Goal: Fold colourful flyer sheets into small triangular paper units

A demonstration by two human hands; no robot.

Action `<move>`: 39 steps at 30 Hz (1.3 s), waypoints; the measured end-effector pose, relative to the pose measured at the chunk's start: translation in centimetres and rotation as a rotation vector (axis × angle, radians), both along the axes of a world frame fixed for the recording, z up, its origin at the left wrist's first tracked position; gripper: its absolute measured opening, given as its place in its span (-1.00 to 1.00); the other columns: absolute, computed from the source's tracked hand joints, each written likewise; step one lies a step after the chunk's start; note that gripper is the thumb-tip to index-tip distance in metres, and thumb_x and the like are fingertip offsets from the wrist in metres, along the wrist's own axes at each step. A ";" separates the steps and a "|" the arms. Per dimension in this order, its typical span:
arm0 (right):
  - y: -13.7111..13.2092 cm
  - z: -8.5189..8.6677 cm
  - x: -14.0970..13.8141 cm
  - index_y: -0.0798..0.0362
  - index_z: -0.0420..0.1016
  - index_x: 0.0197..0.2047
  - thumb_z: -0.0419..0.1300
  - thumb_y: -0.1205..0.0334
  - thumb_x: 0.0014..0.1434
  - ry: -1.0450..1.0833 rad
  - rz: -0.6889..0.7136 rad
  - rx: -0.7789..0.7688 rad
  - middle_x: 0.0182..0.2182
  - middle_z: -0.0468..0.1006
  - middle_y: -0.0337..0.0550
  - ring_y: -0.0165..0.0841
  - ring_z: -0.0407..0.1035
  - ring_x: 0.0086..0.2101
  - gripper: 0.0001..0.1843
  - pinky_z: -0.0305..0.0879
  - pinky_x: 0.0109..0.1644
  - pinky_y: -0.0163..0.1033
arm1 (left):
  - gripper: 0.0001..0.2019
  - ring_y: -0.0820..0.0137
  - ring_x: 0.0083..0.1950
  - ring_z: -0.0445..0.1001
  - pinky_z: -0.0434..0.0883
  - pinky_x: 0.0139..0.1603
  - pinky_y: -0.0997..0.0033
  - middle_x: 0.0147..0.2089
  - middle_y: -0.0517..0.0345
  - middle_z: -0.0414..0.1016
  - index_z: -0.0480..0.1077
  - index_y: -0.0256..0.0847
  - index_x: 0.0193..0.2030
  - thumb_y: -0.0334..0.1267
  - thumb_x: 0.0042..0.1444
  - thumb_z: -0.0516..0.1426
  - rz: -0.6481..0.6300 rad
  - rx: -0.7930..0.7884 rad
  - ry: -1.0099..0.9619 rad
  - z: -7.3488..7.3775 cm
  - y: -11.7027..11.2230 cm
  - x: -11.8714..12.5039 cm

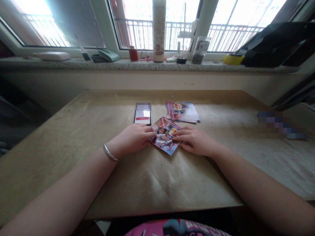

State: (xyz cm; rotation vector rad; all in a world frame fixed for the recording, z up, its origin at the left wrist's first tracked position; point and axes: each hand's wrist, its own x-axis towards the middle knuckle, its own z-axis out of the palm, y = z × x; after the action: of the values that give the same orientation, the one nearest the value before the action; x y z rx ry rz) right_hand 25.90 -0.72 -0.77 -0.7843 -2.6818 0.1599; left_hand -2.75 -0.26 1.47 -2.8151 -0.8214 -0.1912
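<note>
Printed sheet (164, 135) flat on worktop (157, 183), turned cornerwise, one corner pointing at the person, centred between both hands. Left hand (133, 139) grip pinches its left corner. Right hand (194, 141) fingers lie together on the right edge, pinch or press unclear. Both equally near. Phone (142, 117) just behind left hand, stack of similar sheets (182, 111) behind right.

Leaflet (164, 135) at frame centre on table (73, 131), phone (142, 116) just behind it to the left, leaflet stack (182, 111) behind right, bottle (158, 29) on sill (123, 64) at top.
</note>
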 end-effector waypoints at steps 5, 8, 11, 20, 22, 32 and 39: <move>0.1 -0.3 -0.1 -0.03 0.58 -0.03 0.05 0.28 0.29 0.022 0.005 0.029 -0.05 0.59 -0.12 -0.27 0.43 -0.06 -0.69 0.39 0.02 -0.11 | -0.58 0.20 0.07 0.42 0.37 0.08 0.18 0.12 0.03 0.43 0.39 -0.10 0.12 -0.37 0.09 0.07 0.020 -0.097 -0.010 0.0 -1.3 0.9; 0.1 -0.3 -0.1 -0.07 0.59 -0.04 0.06 0.27 0.29 0.034 -0.008 0.035 -0.06 0.60 -0.14 -0.29 0.45 -0.08 -0.70 0.40 0.01 -0.13 | -0.59 0.17 0.14 0.38 0.34 0.15 0.14 0.12 0.03 0.43 0.36 -0.11 0.16 -0.29 0.14 0.09 0.006 -0.154 -0.040 -0.1 -1.6 1.2; -0.1 -0.4 -0.4 -0.06 0.58 -0.03 0.05 0.27 0.29 0.040 -0.011 0.037 -0.05 0.60 -0.15 -0.28 0.44 -0.08 -0.70 0.41 0.01 -0.14 | -0.60 0.17 0.17 0.36 0.32 0.19 0.11 0.15 0.05 0.41 0.35 -0.11 0.17 -0.16 0.19 0.10 -0.007 -0.182 -0.066 -0.4 -1.5 1.3; -0.8 -0.6 -1.8 0.01 0.54 0.01 0.06 0.36 0.23 0.050 0.020 0.046 0.01 0.55 -0.07 -0.24 0.40 -0.02 -0.66 0.33 0.10 -0.03 | -0.58 0.17 0.13 0.38 0.34 0.14 0.10 0.13 0.04 0.45 0.35 -0.11 0.16 -0.01 0.22 0.09 -0.063 -0.141 -0.097 -1.2 -1.3 2.0; -0.8 -0.6 -1.9 0.01 0.52 0.03 0.08 0.35 0.22 0.039 0.007 0.041 0.04 0.53 -0.07 -0.23 0.38 -0.01 -0.65 0.31 0.12 -0.01 | -0.61 0.20 0.07 0.41 0.38 0.08 0.14 0.10 0.05 0.47 0.38 -0.12 0.12 -0.01 0.25 0.06 -0.082 -0.126 -0.119 -1.4 -1.3 2.3; -0.8 -0.6 -1.8 0.04 0.49 -0.03 0.12 0.37 0.14 0.032 -0.020 -0.053 0.05 0.52 -0.12 -0.24 0.33 0.04 -0.68 0.24 0.18 -0.05 | -0.75 0.32 -0.05 0.48 0.44 -0.05 0.31 -0.05 0.10 0.56 0.50 -0.12 -0.05 -0.15 0.27 0.06 -0.133 -0.106 -0.246 -1.7 -1.0 2.4; -0.5 -0.2 -1.2 0.04 0.53 -0.12 0.12 0.32 0.19 0.089 -0.077 -0.085 -0.13 0.60 -0.07 -0.26 0.43 -0.10 -0.78 0.35 0.01 -0.10 | -0.76 0.37 -0.15 0.51 0.46 -0.06 0.36 -0.16 0.07 0.58 0.56 -0.19 -0.29 -0.26 0.22 0.05 0.049 -0.307 -0.379 -2.5 -0.7 2.4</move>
State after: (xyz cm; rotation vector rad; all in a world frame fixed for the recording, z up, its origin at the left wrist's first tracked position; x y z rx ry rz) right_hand 24.68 -1.23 -0.99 -0.8830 -2.5718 0.2845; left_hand -0.37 -0.94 -0.98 -3.0870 -1.0787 -0.6600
